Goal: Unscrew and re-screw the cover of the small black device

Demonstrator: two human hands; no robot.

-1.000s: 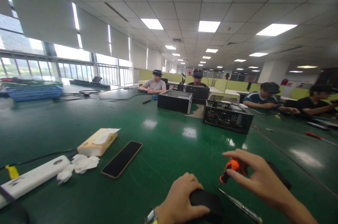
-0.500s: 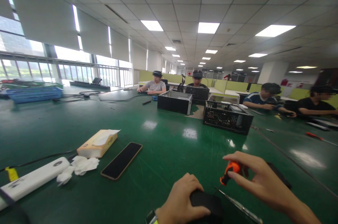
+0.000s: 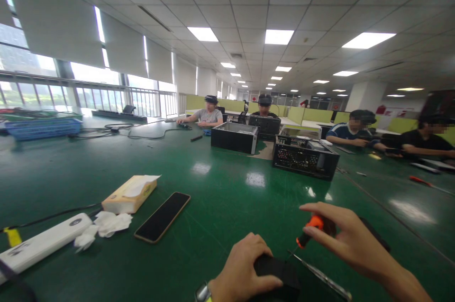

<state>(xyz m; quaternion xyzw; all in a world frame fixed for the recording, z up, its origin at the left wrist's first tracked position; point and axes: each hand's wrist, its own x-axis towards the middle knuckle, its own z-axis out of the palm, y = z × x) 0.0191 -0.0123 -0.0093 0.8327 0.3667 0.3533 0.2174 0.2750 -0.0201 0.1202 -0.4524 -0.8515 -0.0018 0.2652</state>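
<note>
At the lower middle, my left hand is closed around a black boxy object, its thumb and fingers on opposite sides. My right hand grips a screwdriver with an orange and black handle between thumb and fingers. The screwdriver's thin shaft points down and left, toward the black object; whether its tip touches anything, I cannot tell. Below the handle, a slim silver metal tool lies on the green table. Behind my right wrist, a dark flat item is partly hidden.
On the green table lie a phone, a tissue pack, crumpled tissues and a white power strip. Farther off stand open computer cases, a blue basket and another screwdriver. Several people sit around the table.
The orange handle has turned slightly within my right fingers. My left hand stays on the black object. The whole view has shifted a little.
</note>
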